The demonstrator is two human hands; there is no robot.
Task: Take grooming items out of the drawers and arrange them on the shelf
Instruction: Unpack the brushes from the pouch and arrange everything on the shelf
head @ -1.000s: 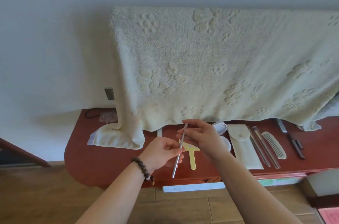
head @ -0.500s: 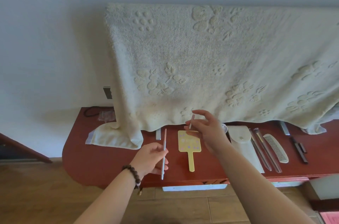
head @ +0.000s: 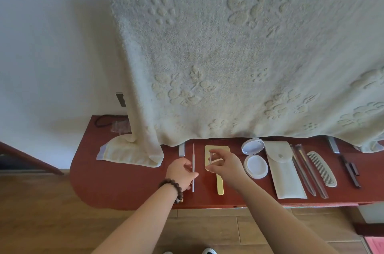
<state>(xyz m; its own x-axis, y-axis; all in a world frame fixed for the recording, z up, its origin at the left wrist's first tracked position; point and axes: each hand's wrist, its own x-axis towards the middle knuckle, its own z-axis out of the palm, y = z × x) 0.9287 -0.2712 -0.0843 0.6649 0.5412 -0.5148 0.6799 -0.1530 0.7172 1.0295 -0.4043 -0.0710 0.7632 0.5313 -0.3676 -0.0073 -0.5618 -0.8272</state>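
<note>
My left hand (head: 181,172) pinches a thin silver stick (head: 193,162) that lies lengthwise on the red shelf (head: 124,187), just left of a yellow hand mirror (head: 219,183). My right hand (head: 225,165) hovers over the mirror's head and holds a small thin cap (head: 210,158) between its fingertips. To the right lie an open round white compact (head: 254,157), a white pouch (head: 284,172), two long clear tubes (head: 307,172), a cream comb (head: 322,168) and dark sticks (head: 350,170).
A big cream towel (head: 228,62) hangs down over the back of the shelf, its corner folded on the surface at the left. A short metal piece (head: 181,149) lies behind the silver stick. A cable and a plastic bag (head: 119,125) sit at the back left. Wooden floor lies below.
The stick and its cap have been pulled apart. My left hand has lowered the stick onto the shelf beside the mirror, and my right hand holds the cap above the mirror.
</note>
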